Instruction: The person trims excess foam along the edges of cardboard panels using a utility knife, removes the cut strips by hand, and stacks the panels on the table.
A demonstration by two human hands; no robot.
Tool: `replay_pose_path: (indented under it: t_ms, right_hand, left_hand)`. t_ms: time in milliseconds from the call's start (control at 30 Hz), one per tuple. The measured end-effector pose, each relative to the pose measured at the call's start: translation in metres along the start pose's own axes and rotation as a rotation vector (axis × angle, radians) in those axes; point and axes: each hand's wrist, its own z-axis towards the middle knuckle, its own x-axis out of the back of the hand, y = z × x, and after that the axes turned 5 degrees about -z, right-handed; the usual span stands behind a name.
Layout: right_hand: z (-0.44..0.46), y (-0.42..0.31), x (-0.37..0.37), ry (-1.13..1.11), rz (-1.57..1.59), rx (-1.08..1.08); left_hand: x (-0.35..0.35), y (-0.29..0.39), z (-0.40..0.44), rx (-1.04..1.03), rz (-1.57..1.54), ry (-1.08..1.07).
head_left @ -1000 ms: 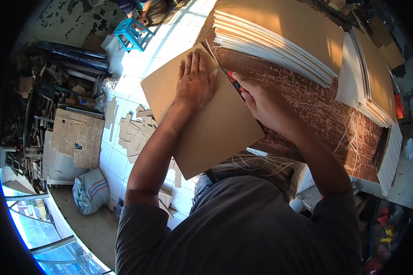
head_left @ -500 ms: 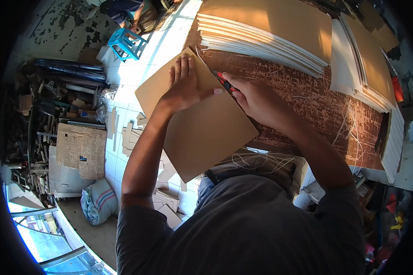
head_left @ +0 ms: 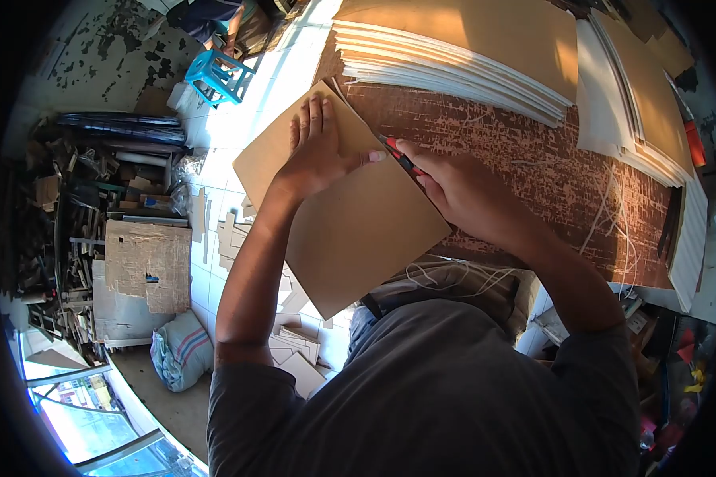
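My left hand (head_left: 318,155) lies flat with its fingers spread on a brown board (head_left: 358,230), pressing near its upper part. Along the board's right edge, my right hand (head_left: 453,183) is closed round a red and black utility knife (head_left: 402,156). The knife's front end meets that edge; its blade is too small to make out. A thin pale strip shows along the edge ahead of the knife. Part of the board overhangs the table's near corner, above my lap.
The worn brown table (head_left: 525,175) bears a stack of boards (head_left: 469,71) and another pile (head_left: 652,103) at right. White strips (head_left: 612,215) lie on it. Offcuts (head_left: 294,354) cover the floor at left. A person's arm is near a blue stool (head_left: 219,75). A stuffed sack (head_left: 181,350) stands lower left.
My right hand and the utility knife have slid down and to the right along the board's edge, towards me. My left hand stays pressed on the board. The view has shifted slightly.
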Motion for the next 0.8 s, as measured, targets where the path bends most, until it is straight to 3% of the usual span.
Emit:
replay_pose_path:
  t_ms: [167,233,467,533,667,767,800]
  right_hand:
    - [-0.019,0.002,0.001,0.061,-0.005,0.049]
    - [-0.025,-0.006,0.011,-0.082,-0.002,-0.079]
    - [-0.057,-0.02,0.022,-0.039,-0.018,-0.067]
    - [-0.067,-0.03,0.032,-0.16,-0.057,-0.182]
    - [-0.099,-0.03,0.035,0.002,-0.107,-0.067]
    - [-0.116,-0.039,0.057,-0.09,-0.062,-0.233]
    - [-0.121,-0.035,0.06,0.04,-0.027,-0.235]
  left_hand:
    - [-0.004,-0.003,0.002,0.008,-0.004,0.007]
    - [-0.002,-0.002,0.001,0.01,-0.008,0.001]
    - [-0.002,-0.003,0.002,0.008,-0.024,-0.002]
    - [-0.001,-0.003,0.002,0.008,-0.019,-0.004]
    - [0.0,-0.003,0.001,0.008,-0.044,-0.016]
    - [-0.002,-0.004,-0.001,-0.012,-0.07,0.017]
    - [-0.003,-0.005,-0.002,-0.01,-0.061,0.027]
